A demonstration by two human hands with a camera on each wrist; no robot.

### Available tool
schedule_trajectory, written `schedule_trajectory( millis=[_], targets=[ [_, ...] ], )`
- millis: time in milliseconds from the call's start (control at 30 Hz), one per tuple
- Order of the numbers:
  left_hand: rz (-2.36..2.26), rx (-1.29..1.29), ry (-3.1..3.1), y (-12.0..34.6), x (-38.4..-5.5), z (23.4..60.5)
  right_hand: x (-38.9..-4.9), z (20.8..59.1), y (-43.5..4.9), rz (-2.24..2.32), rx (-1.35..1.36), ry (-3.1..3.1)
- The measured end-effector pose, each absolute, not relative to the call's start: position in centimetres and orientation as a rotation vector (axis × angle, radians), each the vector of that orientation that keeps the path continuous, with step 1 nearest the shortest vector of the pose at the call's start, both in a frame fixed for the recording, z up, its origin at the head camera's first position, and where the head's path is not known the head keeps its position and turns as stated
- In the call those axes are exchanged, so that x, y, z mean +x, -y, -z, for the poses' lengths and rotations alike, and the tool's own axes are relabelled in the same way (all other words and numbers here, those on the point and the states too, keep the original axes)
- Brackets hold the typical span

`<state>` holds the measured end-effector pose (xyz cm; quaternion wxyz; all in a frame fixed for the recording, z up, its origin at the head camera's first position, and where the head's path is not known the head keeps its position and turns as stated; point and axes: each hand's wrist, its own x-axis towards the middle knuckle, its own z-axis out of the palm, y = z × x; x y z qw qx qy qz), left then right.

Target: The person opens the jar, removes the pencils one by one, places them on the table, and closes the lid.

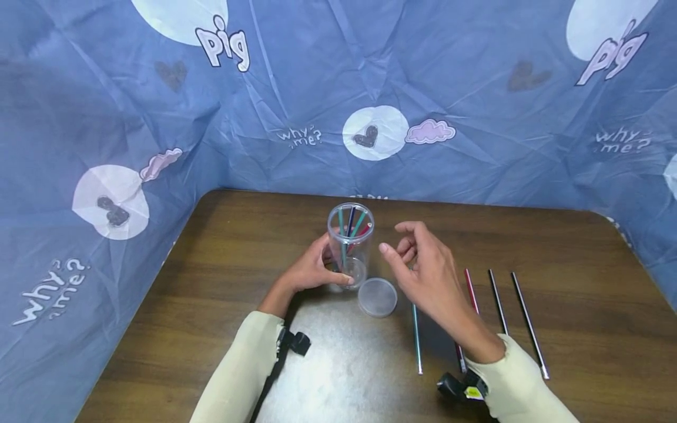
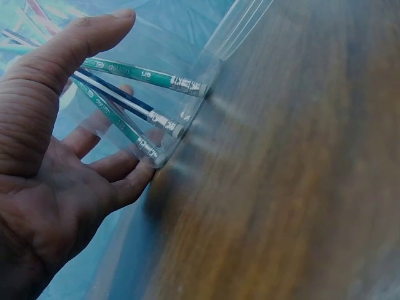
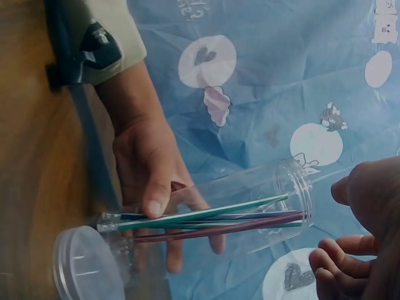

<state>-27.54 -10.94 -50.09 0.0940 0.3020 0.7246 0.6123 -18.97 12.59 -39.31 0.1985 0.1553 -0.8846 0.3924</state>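
A clear plastic jar (image 1: 357, 249) stands upright on the table with several pencils (image 3: 219, 219) leaning inside, green, dark blue and red ones among them. My left hand (image 1: 314, 264) grips the jar low on its left side, thumb in front and fingers behind. Through the jar wall in the left wrist view, eraser ends of green pencils (image 2: 128, 67) show at the bottom. To the right of the jar, my right hand (image 1: 431, 273) hovers with loosely bent fingers and nothing in them. A round translucent lid (image 1: 378, 297) lies just in front of the jar.
On the table's right half lie a teal pencil (image 1: 417, 341), a red pencil (image 1: 471, 291) and two dark pencils (image 1: 529, 323), roughly side by side. My right forearm passes over some of them. Blue printed cloth (image 1: 317, 88) hangs behind the wooden table (image 1: 211, 329).
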Motion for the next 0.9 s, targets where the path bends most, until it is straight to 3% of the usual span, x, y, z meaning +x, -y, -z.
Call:
schedule_trajectory(
  millis=[567,900],
  targets=[
    [-1.818,0.898,-2.158,11.1,-27.6,50.6,-21.1,38.4,-11.7,-1.071,0.34,2.438],
    [-1.837,0.89,-2.126,11.0,-27.6,50.4,-22.9,37.7,-10.3,-1.016,0.415,2.451]
  ],
)
